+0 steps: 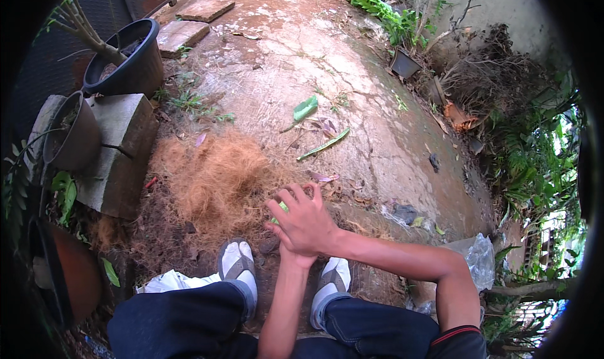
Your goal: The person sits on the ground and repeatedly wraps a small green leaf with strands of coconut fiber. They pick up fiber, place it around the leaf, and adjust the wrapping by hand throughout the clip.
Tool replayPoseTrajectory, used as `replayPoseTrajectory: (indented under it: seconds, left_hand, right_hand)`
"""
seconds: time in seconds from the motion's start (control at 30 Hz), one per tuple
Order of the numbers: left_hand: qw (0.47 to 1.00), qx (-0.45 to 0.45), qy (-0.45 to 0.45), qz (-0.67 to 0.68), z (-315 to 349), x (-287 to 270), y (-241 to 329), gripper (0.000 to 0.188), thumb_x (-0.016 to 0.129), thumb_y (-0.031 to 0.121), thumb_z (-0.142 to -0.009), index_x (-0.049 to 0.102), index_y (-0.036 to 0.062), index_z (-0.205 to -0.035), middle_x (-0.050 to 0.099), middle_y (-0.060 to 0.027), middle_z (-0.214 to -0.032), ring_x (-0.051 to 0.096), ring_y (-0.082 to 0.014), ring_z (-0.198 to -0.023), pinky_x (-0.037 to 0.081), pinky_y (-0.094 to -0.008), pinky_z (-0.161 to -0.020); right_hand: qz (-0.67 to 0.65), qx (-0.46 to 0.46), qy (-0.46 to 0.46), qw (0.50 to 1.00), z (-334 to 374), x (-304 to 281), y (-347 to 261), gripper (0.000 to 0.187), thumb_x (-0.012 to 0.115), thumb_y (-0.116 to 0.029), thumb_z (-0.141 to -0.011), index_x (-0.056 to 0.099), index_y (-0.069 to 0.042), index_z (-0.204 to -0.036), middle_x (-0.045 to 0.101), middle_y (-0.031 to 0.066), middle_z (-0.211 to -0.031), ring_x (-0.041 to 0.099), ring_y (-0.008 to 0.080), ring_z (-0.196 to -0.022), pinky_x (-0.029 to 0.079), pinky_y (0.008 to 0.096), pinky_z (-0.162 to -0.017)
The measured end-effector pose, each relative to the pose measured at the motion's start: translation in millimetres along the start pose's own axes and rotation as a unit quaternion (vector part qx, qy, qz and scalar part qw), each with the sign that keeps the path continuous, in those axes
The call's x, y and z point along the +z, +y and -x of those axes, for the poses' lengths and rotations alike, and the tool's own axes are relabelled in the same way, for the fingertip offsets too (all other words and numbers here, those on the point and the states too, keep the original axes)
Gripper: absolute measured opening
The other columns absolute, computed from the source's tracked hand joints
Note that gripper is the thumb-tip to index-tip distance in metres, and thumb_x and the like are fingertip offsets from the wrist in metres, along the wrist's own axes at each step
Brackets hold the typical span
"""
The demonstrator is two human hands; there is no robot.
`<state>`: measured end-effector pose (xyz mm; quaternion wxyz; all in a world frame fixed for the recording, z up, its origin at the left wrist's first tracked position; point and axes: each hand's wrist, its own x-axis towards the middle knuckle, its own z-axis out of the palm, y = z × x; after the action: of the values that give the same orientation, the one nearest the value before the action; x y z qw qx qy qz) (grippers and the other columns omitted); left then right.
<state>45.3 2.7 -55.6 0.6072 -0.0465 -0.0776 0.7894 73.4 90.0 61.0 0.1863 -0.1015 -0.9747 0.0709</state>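
My right hand [304,220] is cupped over my left hand [296,257], its fingers curled toward the left. Something small and bright green [280,212], perhaps a leaf or part of a plant, shows between my right thumb and fingers; its kind cannot be made out. Only the wrist and heel of my left hand are visible, since its fingers lie hidden beneath the right one. Just beyond and to the left of both hands spreads a loose heap of brown coconut fibre [220,176] on dark soil.
Potted plants in a black pot [141,60] and grey pot [72,136] stand left by a concrete block [129,151]. An orange-brown pot [72,271] is nearer. Cut leaves [306,109] lie on the cracked ground. Clear plastic [479,258] and greenery [538,151] are at right.
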Motion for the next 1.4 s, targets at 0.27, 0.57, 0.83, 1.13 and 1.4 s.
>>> replayPoseTrajectory:
  seconds: [0.27, 0.57, 0.83, 1.13, 1.4]
  left_hand:
    - [0.962, 0.044, 0.259, -0.074, -4, 33, -4, 0.066, 0.045, 0.064, -0.103, 0.047, 0.0181, -0.151, 0.053, -0.0070, -0.151, 0.051, -0.0301, -0.139, 0.041, -0.0551, -0.117]
    - [0.958, 0.083, 0.212, -0.177, -17, 48, 24, 0.037, 0.061, 0.038, -0.105, 0.063, 0.0050, -0.122, 0.070, -0.0092, -0.109, 0.067, -0.0198, -0.103, 0.058, -0.0353, -0.090]
    - [0.958, 0.028, 0.285, -0.032, -23, 96, 17, 0.020, 0.058, 0.025, -0.108, 0.058, 0.0088, -0.097, 0.054, 0.0015, -0.080, 0.052, -0.0089, -0.065, 0.051, -0.0257, -0.062]
    - [0.978, -0.023, 0.174, -0.112, -21, 57, 25, 0.031, 0.053, 0.031, -0.110, 0.050, 0.0151, -0.084, 0.039, 0.0061, -0.061, 0.036, -0.0056, -0.049, 0.035, -0.0232, -0.048]
    - [0.986, -0.078, 0.148, 0.009, -19, 37, 26, 0.032, 0.053, 0.029, -0.109, 0.052, 0.0157, -0.080, 0.041, 0.0063, -0.061, 0.038, -0.0067, -0.048, 0.037, -0.0248, -0.047]
  right_hand:
    - [-0.028, 0.039, 0.017, 0.999, 0, 4, 4, 0.040, 0.059, -0.040, -0.099, 0.062, -0.007, -0.121, 0.059, 0.0139, -0.112, 0.055, 0.0320, -0.109, 0.041, 0.0551, -0.092]
    - [-0.474, 0.308, 0.099, 0.819, 1, 2, 53, 0.036, 0.043, -0.031, -0.110, 0.062, -0.001, -0.118, 0.066, 0.0099, -0.112, 0.060, 0.0197, -0.106, 0.047, 0.0359, -0.098]
    - [-0.351, 0.228, 0.039, 0.908, 13, -11, 53, 0.029, 0.048, -0.024, -0.107, 0.061, 0.000, -0.116, 0.060, 0.0156, -0.111, 0.059, 0.0277, -0.109, 0.045, 0.0425, -0.099]
    - [-0.252, 0.034, -0.087, 0.963, 29, -73, 45, 0.030, 0.066, -0.013, -0.094, 0.058, 0.000, -0.120, 0.055, 0.0169, -0.105, 0.055, 0.0357, -0.102, 0.045, 0.0453, -0.091]
    - [-0.162, 0.117, 0.050, 0.979, 69, -48, -6, 0.027, 0.067, -0.014, -0.092, 0.064, -0.003, -0.117, 0.059, 0.0160, -0.109, 0.056, 0.0350, -0.103, 0.044, 0.0465, -0.091]
